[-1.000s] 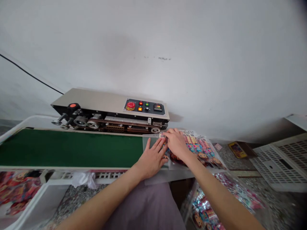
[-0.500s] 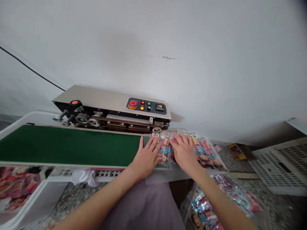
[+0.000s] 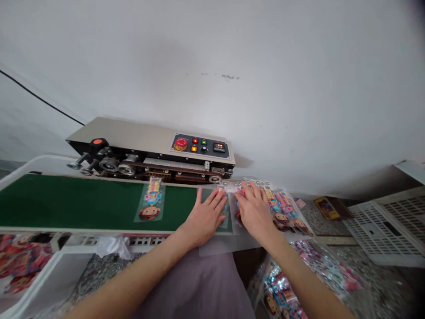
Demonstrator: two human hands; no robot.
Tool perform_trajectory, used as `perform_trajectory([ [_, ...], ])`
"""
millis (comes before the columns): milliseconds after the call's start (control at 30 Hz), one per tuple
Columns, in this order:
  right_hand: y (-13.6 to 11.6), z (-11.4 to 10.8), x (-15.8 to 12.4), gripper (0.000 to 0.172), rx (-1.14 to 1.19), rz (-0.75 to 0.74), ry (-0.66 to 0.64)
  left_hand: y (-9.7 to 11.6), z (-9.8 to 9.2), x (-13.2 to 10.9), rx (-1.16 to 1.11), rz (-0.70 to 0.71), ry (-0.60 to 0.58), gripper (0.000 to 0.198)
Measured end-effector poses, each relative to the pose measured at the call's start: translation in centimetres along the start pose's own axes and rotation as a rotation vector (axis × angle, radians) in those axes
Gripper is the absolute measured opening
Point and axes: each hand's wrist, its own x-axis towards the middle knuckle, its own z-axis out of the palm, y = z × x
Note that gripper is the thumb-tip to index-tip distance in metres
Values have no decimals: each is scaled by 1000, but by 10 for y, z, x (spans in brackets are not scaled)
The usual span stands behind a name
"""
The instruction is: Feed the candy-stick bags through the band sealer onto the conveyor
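My left hand (image 3: 206, 218) lies flat with its fingers spread over a clear packet (image 3: 223, 217) at the right end of the green conveyor belt (image 3: 96, 201). Most of that packet is hidden under the fingers. Just to the right, my right hand (image 3: 255, 212) rests with outstretched fingers on several colourful clear packets (image 3: 282, 218). Farther left on the belt, a single packet with a cartoon face (image 3: 151, 201) lies beside the band sealer (image 3: 133, 137). Its upper edge is close to the sealer's brown band.
A white crate (image 3: 33, 283) holding red packets stands below the belt at left. A large clear bag of packets (image 3: 282, 288) is at lower right. Beyond it are a small cardboard box (image 3: 332, 208) and a pale slotted crate (image 3: 388, 226). The wall rises behind the sealer.
A packet has appeared on the belt left of my left hand, below the sealer. Both hands stay nearly in place, and the packet under my left hand now shows less.
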Motion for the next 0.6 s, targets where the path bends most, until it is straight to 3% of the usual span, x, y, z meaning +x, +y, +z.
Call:
perform_trajectory([
  [200,2,-5,-3,36,93,23,58,-6,-23,-12,51,-241,-42,51],
  [300,16,-9,-11,36,102,108,118,-1,-35,-5,2,-253,-29,45],
  [367,26,-8,-16,36,67,158,113,7,-40,6,-146,-230,-43,37],
  [467,32,-1,-23,39,31,162,67,25,-45,31,-411,-335,-84,29],
  [600,26,9,-25,42,76,170,34,44,-41,69,-510,-468,-90,30],
])
